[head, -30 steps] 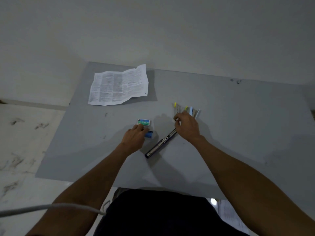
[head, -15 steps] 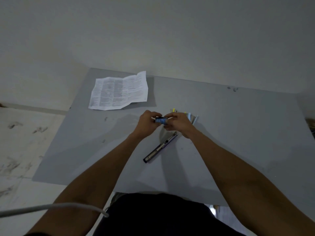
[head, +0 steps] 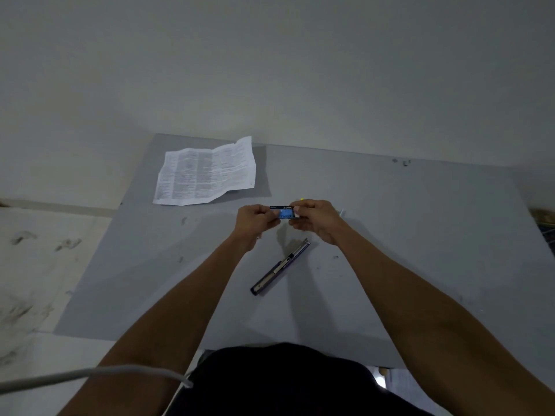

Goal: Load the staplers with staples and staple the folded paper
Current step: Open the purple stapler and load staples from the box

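The small blue cardboard staple box (head: 283,212), on the grey table (head: 420,235) a second ago, is now lifted above the open dark metal stapler (head: 279,268), pinched between left hand (head: 253,219) and right hand (head: 315,219). Loading looks about to begin; the creased printed paper (head: 207,172) lies untouched, far-left of the stapler.

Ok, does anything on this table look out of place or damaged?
Nothing serious. The printed paper lies creased and askew at the far left corner, and the opened stapler lies diagonally. Both hands hold the staple box.
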`<state>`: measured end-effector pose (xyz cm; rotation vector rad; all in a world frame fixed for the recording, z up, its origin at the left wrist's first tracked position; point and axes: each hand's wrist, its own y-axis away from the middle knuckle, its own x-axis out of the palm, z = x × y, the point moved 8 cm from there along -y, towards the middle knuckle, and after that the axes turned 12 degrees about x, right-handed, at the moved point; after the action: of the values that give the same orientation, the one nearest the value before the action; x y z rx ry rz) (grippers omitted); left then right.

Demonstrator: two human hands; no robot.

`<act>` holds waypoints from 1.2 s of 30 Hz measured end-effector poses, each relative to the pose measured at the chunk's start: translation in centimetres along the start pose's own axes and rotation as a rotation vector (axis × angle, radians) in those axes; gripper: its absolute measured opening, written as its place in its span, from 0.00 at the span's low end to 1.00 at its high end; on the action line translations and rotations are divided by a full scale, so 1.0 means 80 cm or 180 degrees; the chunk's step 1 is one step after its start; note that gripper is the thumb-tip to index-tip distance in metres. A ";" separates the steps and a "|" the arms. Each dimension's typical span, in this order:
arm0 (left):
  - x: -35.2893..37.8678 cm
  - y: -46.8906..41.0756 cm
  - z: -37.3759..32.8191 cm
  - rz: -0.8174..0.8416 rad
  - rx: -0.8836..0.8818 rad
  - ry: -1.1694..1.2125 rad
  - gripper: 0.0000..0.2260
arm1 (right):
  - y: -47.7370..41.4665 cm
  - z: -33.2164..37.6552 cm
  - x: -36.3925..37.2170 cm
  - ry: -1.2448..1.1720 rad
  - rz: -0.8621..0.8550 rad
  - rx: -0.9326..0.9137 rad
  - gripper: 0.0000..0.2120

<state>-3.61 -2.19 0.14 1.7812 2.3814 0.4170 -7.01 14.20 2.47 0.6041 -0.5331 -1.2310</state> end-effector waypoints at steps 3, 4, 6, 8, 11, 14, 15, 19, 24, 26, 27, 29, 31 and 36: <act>0.000 0.002 -0.002 0.0000 -0.0025 0.0008 0.06 | -0.002 0.005 -0.009 0.0175 -0.0243 -0.0107 0.09; 0.001 0.003 -0.004 0.0013 -0.0011 0.0007 0.06 | -0.002 0.007 -0.011 0.0329 -0.0316 -0.0165 0.09; 0.004 0.005 -0.008 0.0021 0.0031 0.0023 0.06 | -0.002 0.010 -0.013 0.0634 -0.0412 -0.0263 0.07; 0.007 0.006 -0.011 0.0004 0.0082 0.0057 0.07 | 0.001 0.013 -0.015 0.0748 -0.0505 -0.0307 0.05; 0.009 0.009 -0.012 -0.0039 0.0085 0.0080 0.07 | 0.006 0.016 -0.020 0.0713 -0.0643 -0.0326 0.08; 0.008 0.011 -0.011 -0.0062 0.0028 0.0104 0.06 | 0.013 0.019 -0.022 0.0813 -0.0693 -0.0407 0.08; 0.008 0.012 -0.010 -0.0070 0.0009 0.0108 0.05 | 0.016 0.022 -0.022 0.0888 -0.0718 -0.0497 0.07; 0.004 0.014 -0.008 -0.0099 -0.0060 0.0044 0.05 | 0.027 0.033 -0.015 0.1444 -0.0844 -0.0960 0.03; 0.001 0.015 -0.008 -0.0156 -0.0037 -0.0043 0.05 | 0.028 0.043 -0.010 0.2256 -0.1204 -0.1262 0.03; 0.001 0.016 -0.010 -0.0176 0.0006 -0.0009 0.06 | 0.027 0.044 -0.010 0.2367 -0.1282 -0.1194 0.07; 0.001 0.016 -0.011 -0.0183 0.0028 0.0009 0.06 | 0.025 0.044 -0.010 0.2444 -0.1296 -0.1141 0.07; 0.002 0.016 -0.012 -0.0182 0.0050 0.0010 0.05 | 0.023 0.043 -0.008 0.2593 -0.1296 -0.1053 0.06; 0.002 0.017 -0.012 -0.0187 0.0050 0.0000 0.05 | 0.018 0.042 -0.008 0.2665 -0.1313 -0.0995 0.06; 0.001 0.018 -0.009 -0.0174 0.0005 -0.0029 0.06 | 0.012 0.043 -0.004 0.2769 -0.1292 -0.1165 0.07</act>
<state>-2.55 -1.82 1.28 1.7105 2.4186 0.3997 -8.75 14.28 5.62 0.8756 0.5566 -1.2563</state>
